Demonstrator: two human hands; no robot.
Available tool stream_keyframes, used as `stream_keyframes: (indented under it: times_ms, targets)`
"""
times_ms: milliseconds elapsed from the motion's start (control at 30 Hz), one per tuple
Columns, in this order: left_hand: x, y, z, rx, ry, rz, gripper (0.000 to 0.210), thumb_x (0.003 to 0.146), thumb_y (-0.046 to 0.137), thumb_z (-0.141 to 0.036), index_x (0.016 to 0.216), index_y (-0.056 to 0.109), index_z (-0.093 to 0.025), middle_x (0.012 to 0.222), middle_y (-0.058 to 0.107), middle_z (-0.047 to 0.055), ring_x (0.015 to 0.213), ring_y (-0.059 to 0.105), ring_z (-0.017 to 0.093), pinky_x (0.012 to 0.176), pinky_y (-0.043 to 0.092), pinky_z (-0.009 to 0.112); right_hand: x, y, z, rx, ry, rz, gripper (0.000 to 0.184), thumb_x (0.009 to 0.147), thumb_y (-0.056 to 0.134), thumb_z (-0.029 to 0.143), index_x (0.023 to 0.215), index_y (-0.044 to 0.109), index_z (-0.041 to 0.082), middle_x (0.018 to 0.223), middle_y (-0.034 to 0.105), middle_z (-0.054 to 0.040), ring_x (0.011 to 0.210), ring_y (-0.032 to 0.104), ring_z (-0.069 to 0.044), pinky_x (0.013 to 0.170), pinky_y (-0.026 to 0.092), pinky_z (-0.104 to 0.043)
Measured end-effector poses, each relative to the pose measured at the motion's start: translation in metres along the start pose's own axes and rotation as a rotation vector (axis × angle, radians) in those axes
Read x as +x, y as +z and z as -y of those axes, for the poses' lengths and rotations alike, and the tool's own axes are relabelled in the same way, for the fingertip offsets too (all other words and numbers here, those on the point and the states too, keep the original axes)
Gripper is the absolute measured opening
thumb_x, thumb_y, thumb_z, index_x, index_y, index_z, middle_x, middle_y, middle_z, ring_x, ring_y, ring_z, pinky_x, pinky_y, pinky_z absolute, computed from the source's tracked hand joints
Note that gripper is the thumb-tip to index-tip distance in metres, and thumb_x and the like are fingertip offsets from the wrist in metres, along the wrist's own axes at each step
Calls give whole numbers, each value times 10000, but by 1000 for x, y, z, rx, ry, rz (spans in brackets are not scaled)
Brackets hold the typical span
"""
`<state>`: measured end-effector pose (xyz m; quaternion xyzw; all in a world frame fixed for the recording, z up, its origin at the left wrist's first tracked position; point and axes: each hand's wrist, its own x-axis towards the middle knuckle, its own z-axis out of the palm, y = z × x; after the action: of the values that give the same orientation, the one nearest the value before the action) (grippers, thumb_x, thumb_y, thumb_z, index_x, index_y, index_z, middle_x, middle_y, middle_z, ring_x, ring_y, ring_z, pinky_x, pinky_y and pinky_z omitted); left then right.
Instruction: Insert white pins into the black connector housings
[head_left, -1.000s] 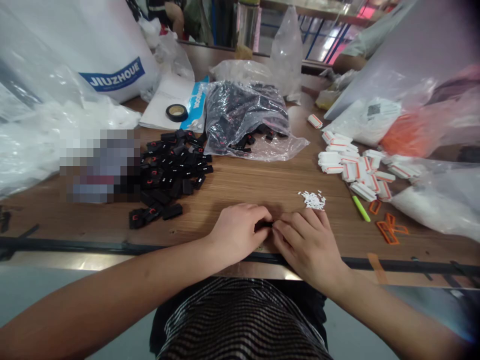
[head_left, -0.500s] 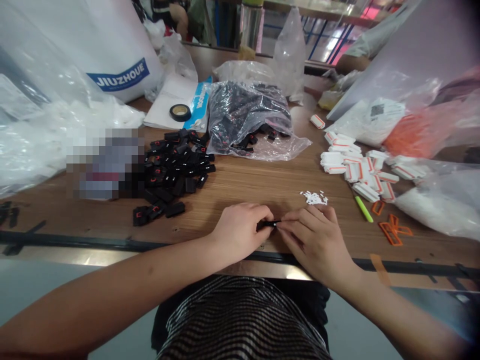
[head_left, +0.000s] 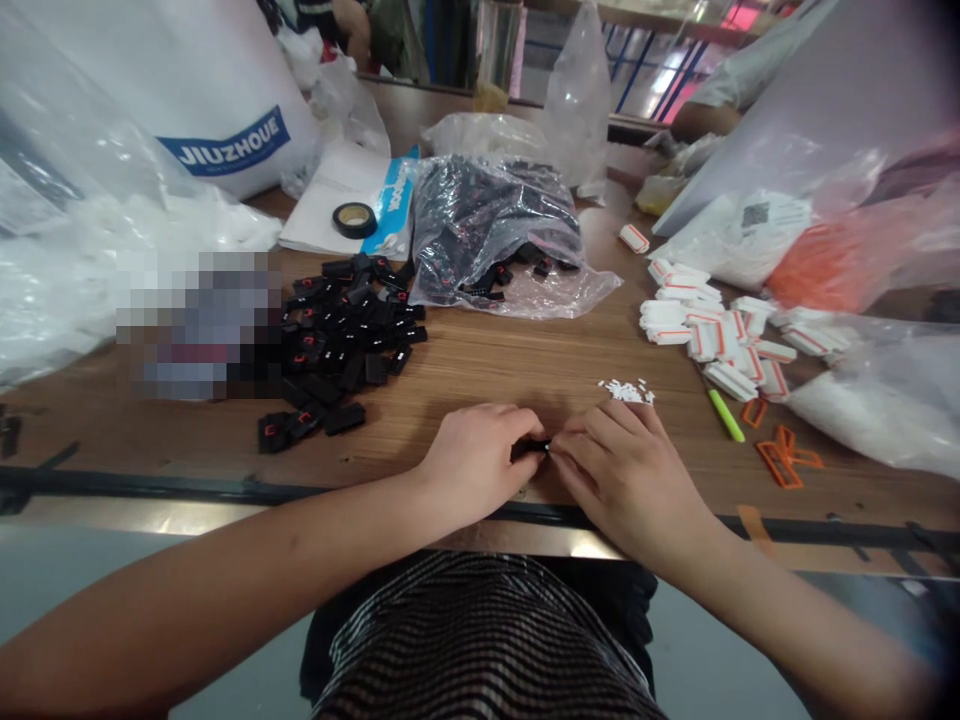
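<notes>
Low over the table's front edge, my left hand is closed around a small black plastic part, mostly hidden by the fingers. My right hand meets it from the right, fingertips pinched at the part's end. A tiny white piece shows between those fingertips, too small to make out well. Just beyond the right hand lies a little pile of white pieces. Left of my hands is a heap of black plastic parts, some with red marks.
A clear bag of black parts lies behind. White blocks with orange strips, a green pen-like stick and orange frames are at right. Black tape rests on a booklet. Large bags flank both sides.
The right fingertips have closed in a little on the end of the black part, covering more of it. My left hand keeps its grip. The camera view has shifted slightly.
</notes>
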<state>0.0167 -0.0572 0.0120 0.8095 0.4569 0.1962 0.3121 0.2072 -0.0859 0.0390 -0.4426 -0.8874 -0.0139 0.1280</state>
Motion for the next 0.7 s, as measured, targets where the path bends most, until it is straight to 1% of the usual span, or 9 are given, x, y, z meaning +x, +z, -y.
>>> stream_keyframes:
  times_ms: [133,267,333,433,533,700]
  targets:
    - [-1,0,0,10,7,-2,86,836,686,-227,921,691,-217,913,732,6,849,672,211,774,521,372,2,1,-3,51,75,28,112,916,609,239,859,696,199,845,685,-52,864,543,-253,779,396,-432]
    - [-1,0,0,-7,11,2,75,848,675,-225,920,697,-229,913,736,-2,868,674,207,806,517,368,-7,5,-16,307,103,8,54,902,625,202,912,678,208,904,709,-34,895,587,-215,837,449,-413]
    - [-1,0,0,-12,12,1,75,853,673,-233,923,699,-235,917,737,-3,875,676,208,827,515,376,-10,5,-20,396,92,4,103,898,629,193,986,677,217,961,712,-34,934,601,-200,868,465,-397]
    - [-1,1,1,-7,16,-11,74,850,681,-244,922,698,-234,908,732,-3,857,672,206,807,516,372,-10,5,-19,369,82,-29,132,902,635,208,1024,680,229,995,705,-38,948,602,-201,868,452,-402]
    - [-1,1,1,5,9,-8,66,844,683,-240,907,695,-229,892,729,-1,829,667,202,761,517,355,-6,4,-12,304,68,-56,84,928,610,236,945,691,225,965,700,-43,902,586,-204,834,425,-412]
    - [-1,0,0,2,14,-8,80,831,673,-210,906,695,-227,894,733,0,825,666,200,759,519,353,-1,4,-6,218,29,-13,135,951,562,227,902,686,206,937,700,-49,877,565,-213,824,403,-416]
